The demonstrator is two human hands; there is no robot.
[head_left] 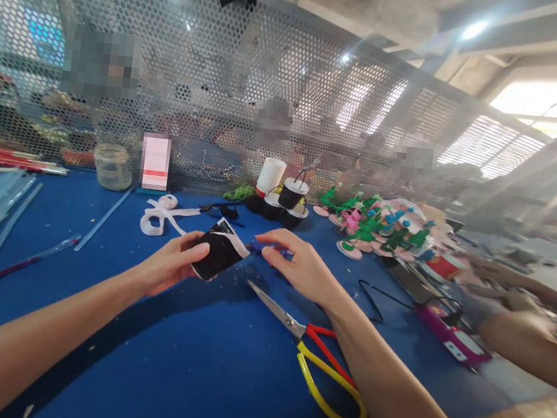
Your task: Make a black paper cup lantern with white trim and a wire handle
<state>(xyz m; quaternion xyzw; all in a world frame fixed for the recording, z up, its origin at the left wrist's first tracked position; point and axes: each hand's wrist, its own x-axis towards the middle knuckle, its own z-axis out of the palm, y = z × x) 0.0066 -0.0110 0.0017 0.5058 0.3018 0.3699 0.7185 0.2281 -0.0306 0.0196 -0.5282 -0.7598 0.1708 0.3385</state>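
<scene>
Over the blue table (154, 369), before perforated metal (296, 57), your left hand (174, 261) pinched a black cup (215, 257), your right hand (298, 258) a blue object (287, 255); the pink panel (156, 153) was blurred.

Held container (215, 259) between ribbon (162, 209) and scissors (297, 329)

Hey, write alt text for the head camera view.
The wearer's left hand holds a small black object with a white edge over a blue table; the right hand, beside it, seems to hold a blue item. Scissors lie nearer; black-and-white tubs are stacked behind.
</scene>
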